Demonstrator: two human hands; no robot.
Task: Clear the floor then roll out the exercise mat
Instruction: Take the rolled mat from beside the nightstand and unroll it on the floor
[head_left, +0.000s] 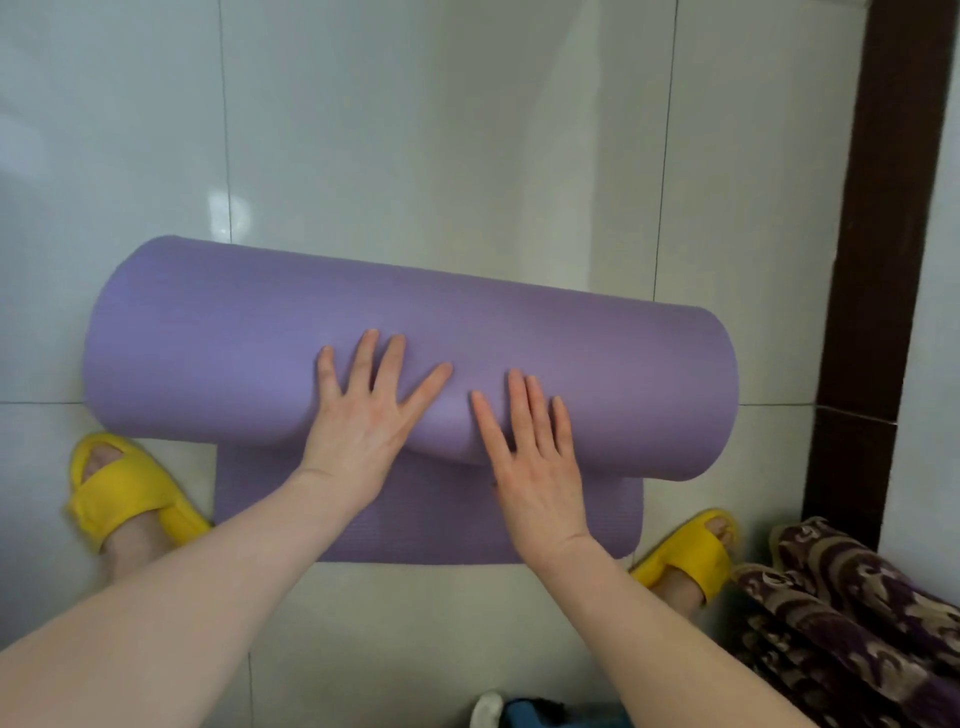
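A purple exercise mat (218, 353) lies across the pale tiled floor (415, 130), still mostly a thick roll, with a short flat stretch unrolled toward me between my feet. My left hand (363, 410) presses flat on the near side of the roll, fingers spread, denting the foam. My right hand (530, 452) lies flat beside it on the roll, fingers together and extended. Neither hand grips anything.
My feet in yellow slippers (124, 488) (696, 551) stand on either side of the unrolled end. A dark brown door frame (883, 234) runs along the right. A folded purple patterned blanket (852, 623) lies at bottom right. Bare tiles stretch beyond the roll.
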